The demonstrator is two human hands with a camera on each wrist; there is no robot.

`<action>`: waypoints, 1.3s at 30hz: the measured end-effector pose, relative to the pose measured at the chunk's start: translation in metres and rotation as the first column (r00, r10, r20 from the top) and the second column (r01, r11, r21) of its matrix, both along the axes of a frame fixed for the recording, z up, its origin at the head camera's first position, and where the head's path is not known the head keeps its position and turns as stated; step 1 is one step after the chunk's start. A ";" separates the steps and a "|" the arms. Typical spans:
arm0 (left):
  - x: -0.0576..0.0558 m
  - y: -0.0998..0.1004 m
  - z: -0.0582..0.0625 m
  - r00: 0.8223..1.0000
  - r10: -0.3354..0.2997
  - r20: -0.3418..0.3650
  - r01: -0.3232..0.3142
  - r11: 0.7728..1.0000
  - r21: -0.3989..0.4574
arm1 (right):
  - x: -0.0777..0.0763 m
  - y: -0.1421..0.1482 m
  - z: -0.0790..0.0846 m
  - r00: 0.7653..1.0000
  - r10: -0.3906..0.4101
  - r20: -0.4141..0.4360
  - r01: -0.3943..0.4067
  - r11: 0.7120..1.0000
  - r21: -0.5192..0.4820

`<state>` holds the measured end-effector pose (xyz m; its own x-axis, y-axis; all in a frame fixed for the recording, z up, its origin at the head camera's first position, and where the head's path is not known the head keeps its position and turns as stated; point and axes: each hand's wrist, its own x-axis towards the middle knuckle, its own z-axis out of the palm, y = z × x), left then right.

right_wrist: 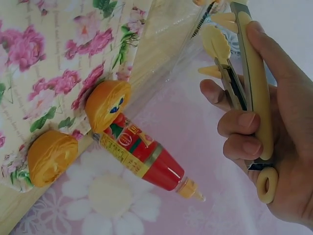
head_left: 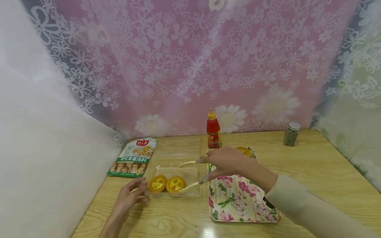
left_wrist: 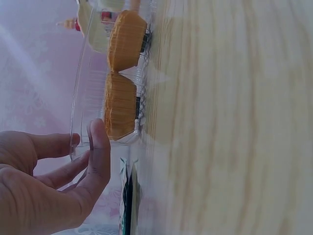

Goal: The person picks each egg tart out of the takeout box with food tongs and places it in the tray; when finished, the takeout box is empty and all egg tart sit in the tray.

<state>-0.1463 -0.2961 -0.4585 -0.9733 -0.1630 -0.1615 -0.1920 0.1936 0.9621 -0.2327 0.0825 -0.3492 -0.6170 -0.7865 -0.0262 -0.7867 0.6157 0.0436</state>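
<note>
My right hand (head_left: 226, 161) grips cream-coloured tongs (right_wrist: 257, 83) over the clear plastic container (head_left: 193, 193). The arms of the tongs are spread, one tip right at the right-hand egg tart (head_left: 176, 183) and the other toward the back of the container. A second egg tart (head_left: 157, 183) sits beside it to the left, both along the container's front. My left hand (head_left: 129, 195) is at the container's left side, loosely bent fingers at its wall. In the left wrist view, a fingertip (left_wrist: 99, 131) overlaps the end of the nearer tart.
Right of the container lies a floral tray (head_left: 232, 201) with egg tarts (right_wrist: 53, 157) at its far end. Behind it stands a red sauce bottle (head_left: 213, 132). A soup-seasoning packet (head_left: 132, 158) lies at left, and a spice jar (head_left: 291, 134) stands back right.
</note>
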 end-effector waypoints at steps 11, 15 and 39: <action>-0.001 0.002 0.002 1.000 0.006 -0.010 -0.006 1.000 0.022 | -0.006 -0.017 -0.012 1.000 -0.014 0.006 0.014 0.998 0.055; -0.001 0.003 0.002 1.000 0.007 -0.007 -0.007 1.000 0.030 | -0.007 -0.023 -0.015 1.000 -0.031 -0.001 0.031 0.995 0.090; 0.000 0.003 0.000 1.000 0.027 -0.009 -0.027 0.998 0.049 | -0.009 -0.032 -0.019 0.998 0.054 0.035 -0.056 0.997 0.050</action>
